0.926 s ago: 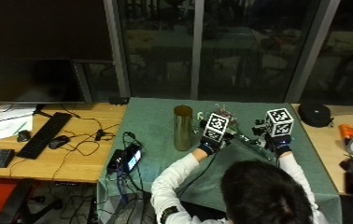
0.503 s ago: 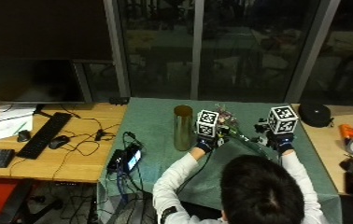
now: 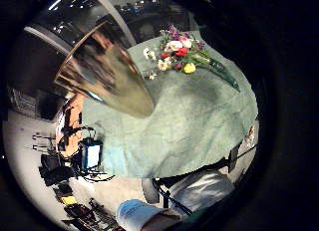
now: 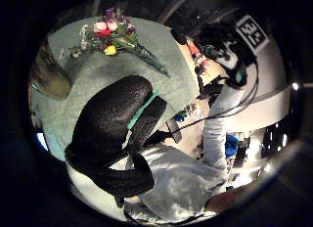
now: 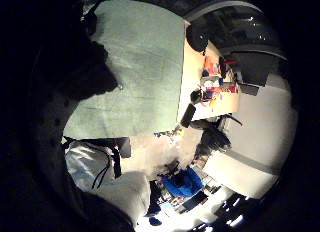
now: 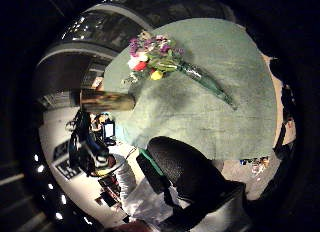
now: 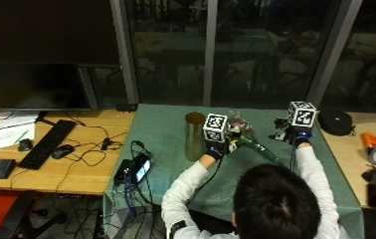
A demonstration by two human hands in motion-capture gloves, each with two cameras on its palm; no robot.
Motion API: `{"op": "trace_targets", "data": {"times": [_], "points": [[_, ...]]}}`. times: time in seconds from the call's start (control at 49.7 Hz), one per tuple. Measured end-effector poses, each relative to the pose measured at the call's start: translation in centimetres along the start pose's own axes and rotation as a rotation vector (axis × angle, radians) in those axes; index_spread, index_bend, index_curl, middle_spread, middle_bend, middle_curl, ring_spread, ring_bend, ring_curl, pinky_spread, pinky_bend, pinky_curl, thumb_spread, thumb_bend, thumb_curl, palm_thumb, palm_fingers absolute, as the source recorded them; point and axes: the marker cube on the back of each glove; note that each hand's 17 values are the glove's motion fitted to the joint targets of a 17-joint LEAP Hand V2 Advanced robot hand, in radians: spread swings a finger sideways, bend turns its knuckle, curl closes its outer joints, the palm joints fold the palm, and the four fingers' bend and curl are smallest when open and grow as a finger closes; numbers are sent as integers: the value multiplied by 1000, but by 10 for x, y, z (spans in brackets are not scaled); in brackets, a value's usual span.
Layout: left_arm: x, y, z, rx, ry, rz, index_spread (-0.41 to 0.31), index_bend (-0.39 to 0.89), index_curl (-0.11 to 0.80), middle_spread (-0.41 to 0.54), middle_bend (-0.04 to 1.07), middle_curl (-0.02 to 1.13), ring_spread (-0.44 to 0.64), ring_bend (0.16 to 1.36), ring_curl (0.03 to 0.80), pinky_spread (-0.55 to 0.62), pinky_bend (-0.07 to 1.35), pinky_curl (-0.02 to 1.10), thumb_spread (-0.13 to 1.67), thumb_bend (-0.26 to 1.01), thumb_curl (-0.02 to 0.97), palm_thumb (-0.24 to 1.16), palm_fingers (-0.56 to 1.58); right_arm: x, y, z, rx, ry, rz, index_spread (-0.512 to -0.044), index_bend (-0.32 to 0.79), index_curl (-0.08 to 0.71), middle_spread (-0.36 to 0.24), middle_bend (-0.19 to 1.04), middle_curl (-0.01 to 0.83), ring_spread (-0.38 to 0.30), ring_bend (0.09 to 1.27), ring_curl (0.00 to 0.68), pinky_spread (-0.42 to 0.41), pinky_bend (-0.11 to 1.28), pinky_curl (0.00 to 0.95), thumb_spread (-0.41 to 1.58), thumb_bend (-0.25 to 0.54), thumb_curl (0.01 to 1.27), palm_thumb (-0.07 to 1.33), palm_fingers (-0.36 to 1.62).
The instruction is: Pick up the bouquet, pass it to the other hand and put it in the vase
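Bouquet (image 7: 244, 135) on cloth, both hands above

A table under a grey-green cloth (image 7: 168, 127) carries a tall brass-coloured cylindrical vase (image 7: 194, 136) standing upright left of centre and a mixed flower bouquet with green stems (image 7: 246, 134) lying just right of it

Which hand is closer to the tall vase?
The left. The left hand hovers just beside the vase, between it and the bouquet. The right hand is farther off, beyond the bouquet.
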Motion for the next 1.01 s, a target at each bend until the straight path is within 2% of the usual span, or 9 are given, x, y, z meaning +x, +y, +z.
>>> {"op": "trace_targets", "data": {"times": [0.06, 0.161, 0.201, 0.302, 0.463, 0.745, 0.805, 0.886, 1.007], "points": [[0, 1, 0, -1, 6, 1, -47, 136, 316, 81, 173, 280, 138, 502, 293, 165, 347, 328, 1076, -23, 237, 145, 462, 2, -26, 7, 57, -7, -66, -207, 45, 74, -14, 299, 343, -27, 692, 330, 116, 756, 361, 972, -28, 253, 269, 532], [0, 4, -1, -1, 12, 2, -45, 133, 313, 83, 174, 290, 139, 510, 299, 166, 353, 336, 1078, -22, 243, 142, 453, 8, -44, 29, -100, -31, 84, -194, 46, 73, -13, 299, 354, -38, 698, 338, 103, 764, 364, 977, -23, 262, 279, 531], [-1, 3, 0, 2, 15, 5, -41, 132, 311, 84, 172, 293, 139, 513, 303, 166, 358, 340, 1079, -22, 245, 141, 445, 7, -51, 34, -56, -36, 55, -191, 47, 73, -13, 298, 358, -41, 699, 340, 101, 766, 364, 981, -21, 266, 286, 530], [-2, 4, 0, 25, 26, 10, -38, 132, 306, 88, 176, 302, 141, 518, 307, 169, 366, 347, 1079, -22, 251, 138, 436, -1, -42, 44, 50, -47, 40, -183, 51, 74, -13, 286, 363, -45, 702, 345, 96, 773, 366, 986, -19, 276, 309, 524], [-5, 3, 2, 22, 23, 3, -41, 144, 308, 87, 180, 314, 141, 517, 310, 179, 363, 352, 1079, -20, 260, 141, 439, 2, -56, 98, -91, -87, 50, -175, 47, 72, -11, 275, 373, -55, 702, 349, 77, 797, 372, 980, -27, 283, 312, 531], [-4, 7, 7, 2, 23, 4, -53, 160, 319, 79, 177, 330, 159, 499, 309, 186, 345, 355, 1078, -22, 271, 141, 439, -1, -72, 167, -160, -31, 140, -178, 58, 79, -41, 318, 401, -86, 701, 357, 59, 756, 357, 971, -30, 293, 338, 593], [-6, 6, 9, -4, 25, -2, -53, 162, 323, 79, 173, 331, 163, 487, 308, 187, 343, 356, 1079, -21, 272, 141, 438, -7, -70, 171, -116, 17, 141, -175, 65, 86, -47, 333, 409, -101, 681, 360, 50, 749, 358, 969, -31, 294, 334, 588], [-6, 7, 8, -18, 50, -2, -54, 160, 326, 79, 172, 331, 170, 480, 306, 193, 337, 357, 1080, -22, 273, 141, 438, -14, -68, 173, -58, 33, 182, -181, 147, 124, -84, 369, 424, -135, 652, 356, 0, 698, 342, 1001, 47, 319, 490, 731], [-3, 17, 5, -93, 105, 12, -55, 160, 335, 84, 172, 333, 177, 469, 305, 196, 330, 358, 1080, -22, 275, 141, 443, -14, -66, 174, -69, -17, 211, -222, 230, 208, -186, 286, 415, -186, 645, 361, -111, 601, 315, 1050, 117, 341, 678, 969]]}}
